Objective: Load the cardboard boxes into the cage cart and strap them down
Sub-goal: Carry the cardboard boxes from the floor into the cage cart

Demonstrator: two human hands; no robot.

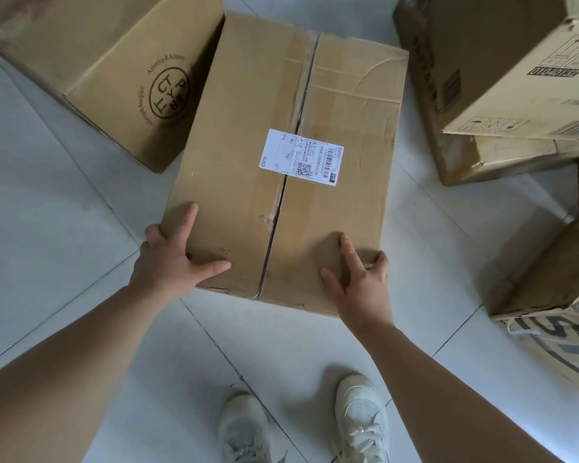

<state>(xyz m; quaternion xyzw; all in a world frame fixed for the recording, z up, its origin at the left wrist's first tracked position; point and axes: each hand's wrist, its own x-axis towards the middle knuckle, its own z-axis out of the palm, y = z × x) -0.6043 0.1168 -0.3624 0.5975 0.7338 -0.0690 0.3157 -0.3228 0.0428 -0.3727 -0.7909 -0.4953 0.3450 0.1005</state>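
Note:
A large brown cardboard box (241, 135) with a taped centre seam and a white shipping label (301, 157) stands on the tiled floor in front of me. My left hand (171, 255) grips its near left corner, thumb and forefinger on top, the other fingers curled over the side edge. My right hand (358, 279) grips the near right corner the same way, thumb and one finger flat on the lid, the rest wrapped round the right edge. No cage cart or strap is in view.
Other cardboard boxes ring the space: one with a round printed logo (114, 71) at the upper left, a stack of two (502, 78) at the upper right, and another pile (555, 295) at the right edge. My two white shoes (315, 426) stand on the pale floor tiles (47, 228).

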